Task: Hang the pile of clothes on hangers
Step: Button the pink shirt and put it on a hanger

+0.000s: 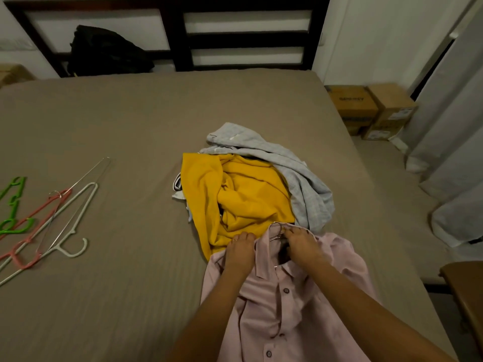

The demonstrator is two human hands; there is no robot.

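I've left the spare hangers (52,220) far left on the bed (130,113), handy for later. The pile of clothes (243,194) sits mid-bed. Just below it my left hand (240,250) grips the pink shirt (287,314) at its collar, steadying it, I judge, while my right hand (300,244) pinches the collar beside the hanger hook (276,231).

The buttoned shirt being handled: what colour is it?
The shirt is pale pink; head view shows it.

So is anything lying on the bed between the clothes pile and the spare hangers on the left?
Nothing visible does: only bare bedsheet lies between the pile and the spare hangers. The left hand and right hand hold the pink shirt.
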